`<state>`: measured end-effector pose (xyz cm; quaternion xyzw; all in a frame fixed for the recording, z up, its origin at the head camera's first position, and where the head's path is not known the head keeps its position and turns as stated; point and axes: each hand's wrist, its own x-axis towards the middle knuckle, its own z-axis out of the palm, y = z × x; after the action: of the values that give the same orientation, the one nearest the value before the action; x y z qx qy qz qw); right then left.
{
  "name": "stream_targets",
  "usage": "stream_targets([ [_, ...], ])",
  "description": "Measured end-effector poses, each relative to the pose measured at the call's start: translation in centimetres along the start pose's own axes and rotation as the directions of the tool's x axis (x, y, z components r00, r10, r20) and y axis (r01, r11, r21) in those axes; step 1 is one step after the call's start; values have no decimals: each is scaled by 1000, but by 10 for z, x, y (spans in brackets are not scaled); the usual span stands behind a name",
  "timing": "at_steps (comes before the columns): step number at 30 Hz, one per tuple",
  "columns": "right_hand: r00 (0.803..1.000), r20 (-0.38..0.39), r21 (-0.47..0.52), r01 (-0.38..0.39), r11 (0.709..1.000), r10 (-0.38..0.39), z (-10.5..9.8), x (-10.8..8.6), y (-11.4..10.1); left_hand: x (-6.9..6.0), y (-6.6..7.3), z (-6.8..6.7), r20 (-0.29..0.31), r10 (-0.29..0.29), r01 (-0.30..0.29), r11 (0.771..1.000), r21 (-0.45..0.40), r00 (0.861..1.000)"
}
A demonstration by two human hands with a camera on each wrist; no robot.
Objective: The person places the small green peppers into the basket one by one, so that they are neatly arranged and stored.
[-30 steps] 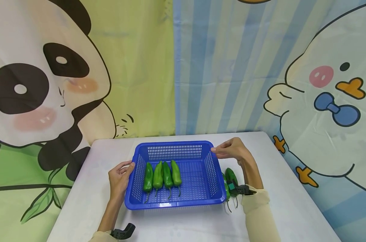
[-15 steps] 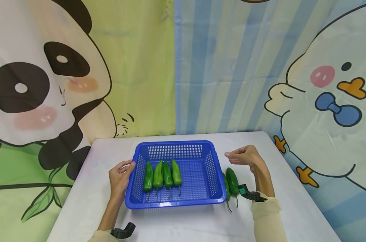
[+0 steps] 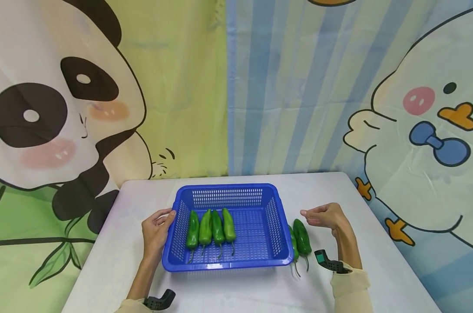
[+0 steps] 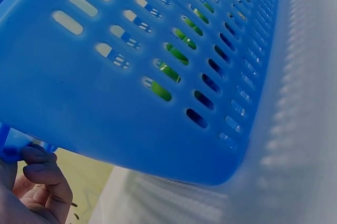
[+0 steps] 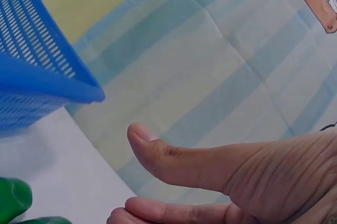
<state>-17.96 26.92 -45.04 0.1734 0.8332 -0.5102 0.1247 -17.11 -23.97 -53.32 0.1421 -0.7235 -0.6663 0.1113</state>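
A blue plastic basket [image 3: 256, 261] holds several green peppers [image 3: 218, 228] side by side in its left half. My left hand [image 3: 155, 230] grips the basket's left rim, and the left wrist view shows its curled fingers [image 4: 45, 174] at the rim of the basket [image 4: 105, 113]. Away from the basket's right side, my right hand [image 3: 328, 217] hovers with nothing in it, thumb and fingers apart in the right wrist view [image 5: 210, 176]. Just below its fingertips lie green peppers [image 3: 302, 237] on the table, one partly hidden by the basket; they also show in the right wrist view [image 5: 13, 200].
The white table [image 3: 228, 291] extends around the basket. Behind it hang curtains [image 3: 181, 87] with a panda and a white bird printed on them. Dark devices [image 3: 160, 301] are strapped at both wrists.
My right hand has let go of the basket's right rim and moved right and toward the near side, above the loose peppers. My left hand and the basket have stayed in place.
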Motion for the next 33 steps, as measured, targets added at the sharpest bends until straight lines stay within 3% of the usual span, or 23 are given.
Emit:
stream_targets([
  [7, 998, -27, 2, -51, 999, 51, -2, 5, 19, -1, 0, 2, 9, 8, -8, 1000, -11, 1000],
  [16, 998, -37, 2, -50, 999, 50, 1, 10, 35, 2, -1, 3, 1, 5, -5, 1000, -3, 1000],
  [25, 990, -66, -30, -126, 992, 124, 9, 20, 51, 2, 1, 2, -17, 29, -29, 1000, -5, 999],
  [33, 990, -71, -20, -125, 992, 123, 10, 21, 64, 0, -3, 0, -18, 26, -25, 1000, 10, 1000],
])
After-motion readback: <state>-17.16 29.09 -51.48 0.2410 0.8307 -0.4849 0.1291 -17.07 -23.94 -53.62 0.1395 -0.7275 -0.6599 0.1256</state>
